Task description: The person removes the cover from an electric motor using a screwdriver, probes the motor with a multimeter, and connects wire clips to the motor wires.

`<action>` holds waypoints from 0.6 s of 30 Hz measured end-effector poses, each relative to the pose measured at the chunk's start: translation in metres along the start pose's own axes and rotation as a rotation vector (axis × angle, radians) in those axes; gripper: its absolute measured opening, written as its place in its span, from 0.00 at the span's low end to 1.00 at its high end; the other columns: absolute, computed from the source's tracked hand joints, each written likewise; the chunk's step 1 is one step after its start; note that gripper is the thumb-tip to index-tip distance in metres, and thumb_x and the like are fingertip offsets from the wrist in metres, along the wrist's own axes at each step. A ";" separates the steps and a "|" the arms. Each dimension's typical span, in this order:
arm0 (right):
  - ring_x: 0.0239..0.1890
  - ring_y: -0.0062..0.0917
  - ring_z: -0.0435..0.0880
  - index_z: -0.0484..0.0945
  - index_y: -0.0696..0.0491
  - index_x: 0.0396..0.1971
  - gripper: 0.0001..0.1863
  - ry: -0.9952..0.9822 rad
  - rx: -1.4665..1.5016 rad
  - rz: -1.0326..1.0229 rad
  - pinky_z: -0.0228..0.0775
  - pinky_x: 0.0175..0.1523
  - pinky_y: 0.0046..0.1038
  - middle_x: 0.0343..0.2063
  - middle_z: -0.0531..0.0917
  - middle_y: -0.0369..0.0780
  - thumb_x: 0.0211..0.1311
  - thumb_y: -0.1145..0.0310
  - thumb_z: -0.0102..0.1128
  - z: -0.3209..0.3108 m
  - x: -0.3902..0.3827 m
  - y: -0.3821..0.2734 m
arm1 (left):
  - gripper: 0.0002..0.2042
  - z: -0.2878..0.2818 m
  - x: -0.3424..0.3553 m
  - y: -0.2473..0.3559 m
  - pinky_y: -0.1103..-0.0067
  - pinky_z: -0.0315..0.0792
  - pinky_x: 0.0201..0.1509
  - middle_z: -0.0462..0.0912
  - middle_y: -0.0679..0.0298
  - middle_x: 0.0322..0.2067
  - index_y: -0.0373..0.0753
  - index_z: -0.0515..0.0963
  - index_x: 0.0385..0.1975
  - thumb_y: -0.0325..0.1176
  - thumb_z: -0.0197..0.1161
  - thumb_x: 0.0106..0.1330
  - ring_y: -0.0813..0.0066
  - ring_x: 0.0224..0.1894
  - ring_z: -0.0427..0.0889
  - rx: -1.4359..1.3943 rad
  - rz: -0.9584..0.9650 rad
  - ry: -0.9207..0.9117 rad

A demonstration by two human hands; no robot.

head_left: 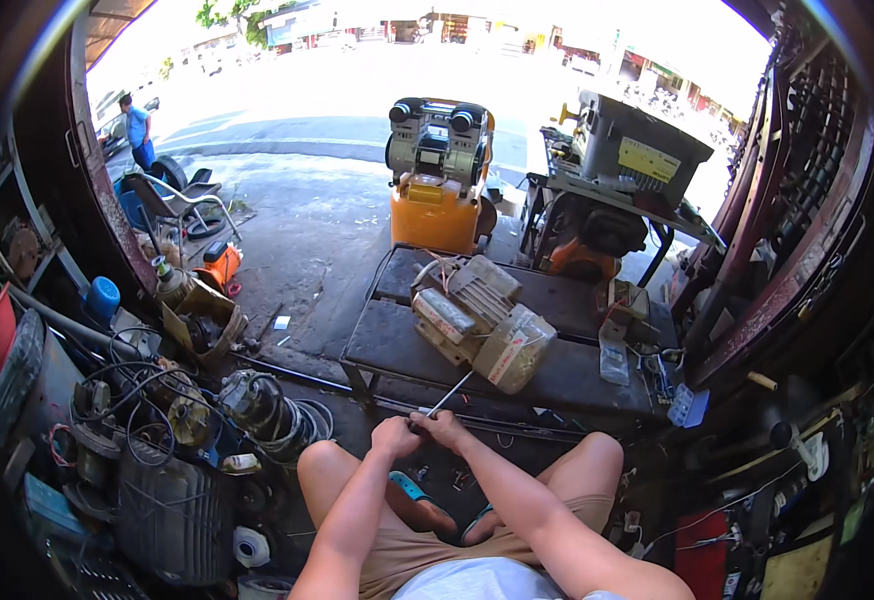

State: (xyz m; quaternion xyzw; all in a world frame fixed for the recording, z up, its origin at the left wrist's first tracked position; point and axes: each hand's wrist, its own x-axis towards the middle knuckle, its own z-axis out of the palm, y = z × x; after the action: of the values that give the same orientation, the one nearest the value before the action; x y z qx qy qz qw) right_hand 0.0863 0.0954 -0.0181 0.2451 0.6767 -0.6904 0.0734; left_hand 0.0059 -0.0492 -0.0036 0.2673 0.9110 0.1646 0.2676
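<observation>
Both hands meet in front of my knees on a long tool with a thin metal shaft (pixel 451 393), which looks like a screwdriver. My left hand (pixel 394 438) is closed around its dark handle end, mostly hidden by the fingers. Right beside it, my right hand (pixel 442 428) is closed on the same tool, nearer the shaft. The shaft slants up and right, and its tip reaches the lower edge of an electric motor (pixel 469 310). That grey, ribbed motor lies tilted on a low dark bench (pixel 392 338); a clear plastic wrap covers its right end.
An orange air compressor (pixel 435 215) stands beyond the bench. To its right, a grey machine housing (pixel 637 150) sits on a metal stand. Motor parts and cables (pixel 257 400) crowd the left floor, near a cardboard box (pixel 204 320). A person (pixel 137 130) stands outside, far left.
</observation>
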 end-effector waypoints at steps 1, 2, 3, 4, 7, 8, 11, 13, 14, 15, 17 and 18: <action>0.26 0.15 0.77 0.86 0.49 0.37 0.15 -0.055 0.049 0.078 0.69 0.32 0.23 0.25 0.83 0.31 0.65 0.52 0.68 -0.001 -0.006 -0.006 | 0.25 0.000 0.000 0.000 0.64 0.78 0.55 0.88 0.52 0.43 0.43 0.88 0.41 0.58 0.67 0.55 0.53 0.49 0.86 0.002 -0.008 0.002; 0.26 0.15 0.77 0.86 0.49 0.37 0.15 -0.056 0.054 0.078 0.69 0.32 0.23 0.25 0.83 0.31 0.65 0.52 0.68 -0.002 -0.003 -0.004 | 0.25 -0.001 -0.001 -0.001 0.64 0.78 0.55 0.88 0.52 0.43 0.43 0.88 0.41 0.58 0.67 0.55 0.53 0.49 0.86 0.006 -0.010 0.000; 0.25 0.15 0.76 0.85 0.48 0.36 0.15 -0.091 0.060 0.024 0.68 0.31 0.23 0.24 0.82 0.31 0.66 0.52 0.67 -0.014 0.004 0.003 | 0.25 -0.005 0.001 0.007 0.64 0.78 0.55 0.88 0.52 0.43 0.43 0.88 0.41 0.58 0.67 0.55 0.53 0.49 0.86 -0.025 0.012 -0.010; 0.24 0.15 0.75 0.84 0.47 0.34 0.14 -0.138 0.064 -0.026 0.66 0.30 0.23 0.23 0.81 0.30 0.66 0.51 0.67 -0.017 0.006 0.006 | 0.25 -0.007 0.002 0.010 0.64 0.78 0.56 0.88 0.52 0.43 0.43 0.88 0.41 0.57 0.66 0.55 0.53 0.49 0.86 -0.058 0.021 -0.020; 0.20 0.13 0.68 0.81 0.47 0.34 0.10 0.134 -0.099 -0.185 0.58 0.25 0.22 0.19 0.73 0.28 0.66 0.56 0.66 0.000 0.003 0.008 | 0.25 -0.009 -0.006 0.014 0.64 0.78 0.56 0.88 0.51 0.43 0.42 0.88 0.41 0.57 0.66 0.55 0.53 0.49 0.86 -0.009 0.083 0.039; 0.20 0.13 0.68 0.81 0.47 0.34 0.10 0.135 -0.096 -0.185 0.58 0.25 0.22 0.19 0.73 0.28 0.66 0.56 0.66 0.000 0.002 0.005 | 0.25 -0.007 -0.002 0.011 0.64 0.78 0.56 0.88 0.51 0.43 0.42 0.88 0.41 0.57 0.66 0.55 0.53 0.49 0.86 -0.005 0.083 0.038; 0.22 0.15 0.73 0.84 0.48 0.33 0.14 -0.022 0.042 0.007 0.63 0.27 0.23 0.21 0.78 0.29 0.66 0.53 0.67 -0.001 0.000 -0.001 | 0.25 -0.005 0.001 0.004 0.64 0.78 0.56 0.88 0.51 0.44 0.41 0.88 0.42 0.55 0.66 0.55 0.52 0.50 0.86 0.009 0.043 0.048; 0.23 0.16 0.75 0.85 0.49 0.30 0.18 -0.098 0.088 -0.088 0.64 0.27 0.23 0.22 0.80 0.31 0.65 0.48 0.68 -0.010 0.004 -0.002 | 0.24 -0.014 -0.001 0.013 0.64 0.78 0.56 0.88 0.49 0.44 0.40 0.88 0.41 0.54 0.65 0.55 0.52 0.50 0.86 -0.025 0.071 0.027; 0.23 0.16 0.75 0.84 0.49 0.27 0.20 0.061 -0.119 -0.116 0.63 0.27 0.23 0.22 0.80 0.31 0.64 0.45 0.69 -0.009 0.002 0.002 | 0.24 -0.010 0.001 0.015 0.64 0.78 0.56 0.88 0.49 0.44 0.40 0.88 0.41 0.54 0.65 0.55 0.52 0.50 0.86 -0.024 0.077 0.025; 0.23 0.16 0.75 0.84 0.49 0.27 0.20 0.062 -0.119 -0.119 0.63 0.27 0.23 0.22 0.80 0.31 0.64 0.45 0.69 -0.007 0.003 0.002 | 0.24 -0.007 0.001 0.016 0.64 0.78 0.56 0.87 0.49 0.44 0.39 0.88 0.41 0.54 0.65 0.55 0.52 0.50 0.86 0.000 0.072 0.014; 0.21 0.15 0.72 0.82 0.48 0.26 0.19 0.148 -0.123 -0.180 0.62 0.25 0.23 0.20 0.78 0.29 0.63 0.46 0.69 -0.002 0.003 0.003 | 0.24 -0.005 0.004 0.016 0.64 0.78 0.56 0.87 0.48 0.44 0.38 0.88 0.41 0.54 0.64 0.55 0.52 0.50 0.86 0.025 0.068 0.006; 0.23 0.14 0.74 0.83 0.48 0.27 0.20 0.054 -0.066 -0.094 0.64 0.27 0.23 0.21 0.78 0.29 0.63 0.46 0.69 -0.005 0.001 0.002 | 0.25 -0.004 0.004 0.015 0.63 0.78 0.56 0.87 0.48 0.44 0.38 0.87 0.41 0.54 0.64 0.56 0.52 0.50 0.86 0.026 0.064 0.004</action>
State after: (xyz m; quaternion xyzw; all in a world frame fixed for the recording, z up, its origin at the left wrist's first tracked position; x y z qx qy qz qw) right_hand 0.0877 0.1005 -0.0200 0.2289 0.7117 -0.6635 0.0304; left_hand 0.0068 -0.0358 0.0052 0.2993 0.9046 0.1619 0.2567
